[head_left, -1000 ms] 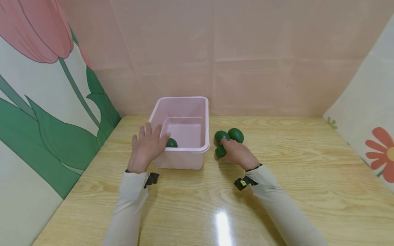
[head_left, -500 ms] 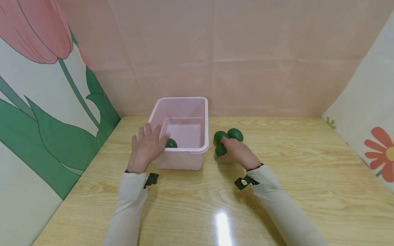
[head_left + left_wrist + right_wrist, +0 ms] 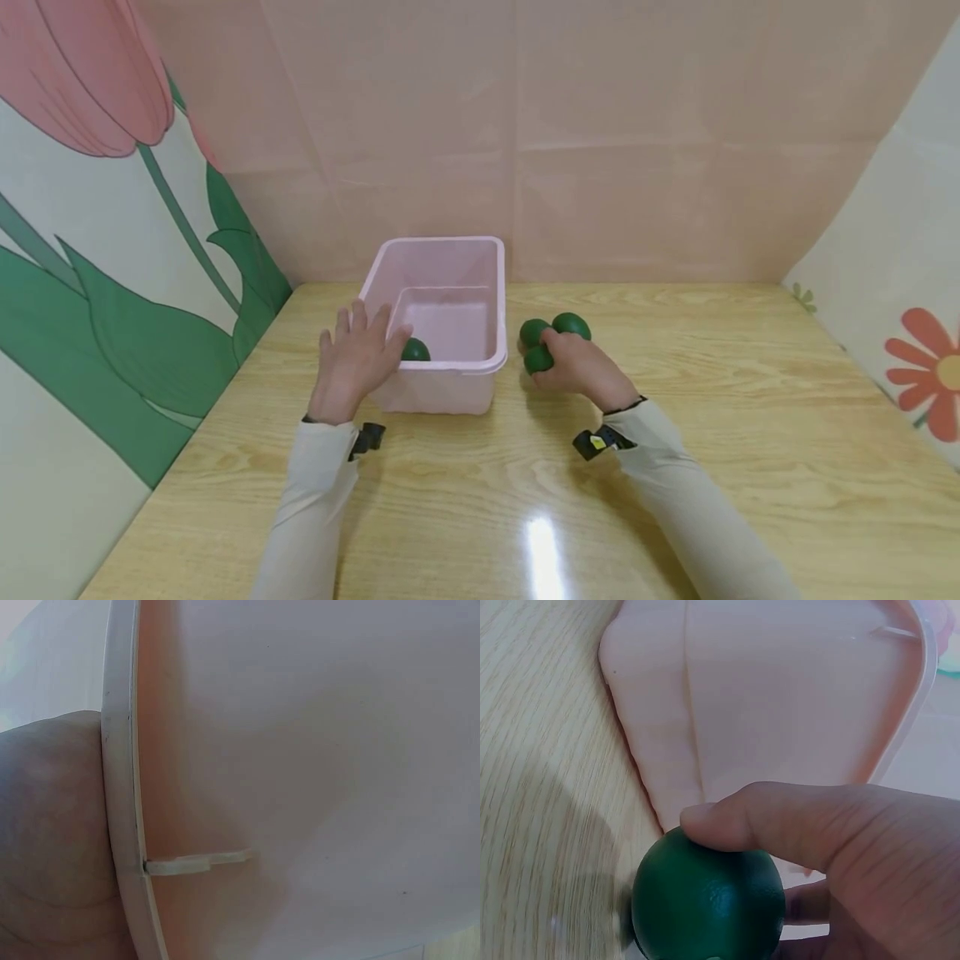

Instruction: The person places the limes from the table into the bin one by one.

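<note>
My right hand (image 3: 588, 371) pinches a dark green, lime-like fruit (image 3: 709, 896), thumb on top and fingers around its far side. In the head view this fruit (image 3: 537, 359) is just right of a pink plastic bin (image 3: 442, 390). Two similar green fruits, a left one (image 3: 533, 332) and a right one (image 3: 572, 324), lie right behind it. Another green fruit (image 3: 416, 350) is inside the bin near its front wall. My left hand (image 3: 356, 362) lies with fingers spread at the bin's front left corner. Its palm touches the rim (image 3: 124, 780) in the left wrist view.
The bin stands on a wood-grain table (image 3: 450, 500). A plain pinkish backdrop (image 3: 600, 167) closes off the rear. Flower-printed panels stand at the left (image 3: 112, 317) and right (image 3: 900, 250) sides.
The green fruit in my right hand has shifted slightly up and right in the head view, along with the hand. My left hand keeps its place on the bin.
</note>
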Tool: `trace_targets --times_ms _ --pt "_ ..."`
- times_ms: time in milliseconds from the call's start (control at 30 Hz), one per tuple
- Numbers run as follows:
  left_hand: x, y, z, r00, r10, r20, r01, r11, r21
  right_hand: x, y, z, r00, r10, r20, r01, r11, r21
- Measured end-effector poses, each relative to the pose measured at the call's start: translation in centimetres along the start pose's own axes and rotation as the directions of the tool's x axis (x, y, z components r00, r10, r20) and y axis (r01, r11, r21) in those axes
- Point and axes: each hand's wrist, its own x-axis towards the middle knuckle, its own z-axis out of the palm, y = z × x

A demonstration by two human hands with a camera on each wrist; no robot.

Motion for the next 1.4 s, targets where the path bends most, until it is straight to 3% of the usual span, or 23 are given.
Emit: trace_targets --times_ms 1400 --pt "-0.01 0.15 -0.10 1.000 -0.009 0.007 0.009 1.000 -0.012 -0.04 -0.19 -0.45 0.998 0.017 -0.068 -0.015 0.999 0.030"
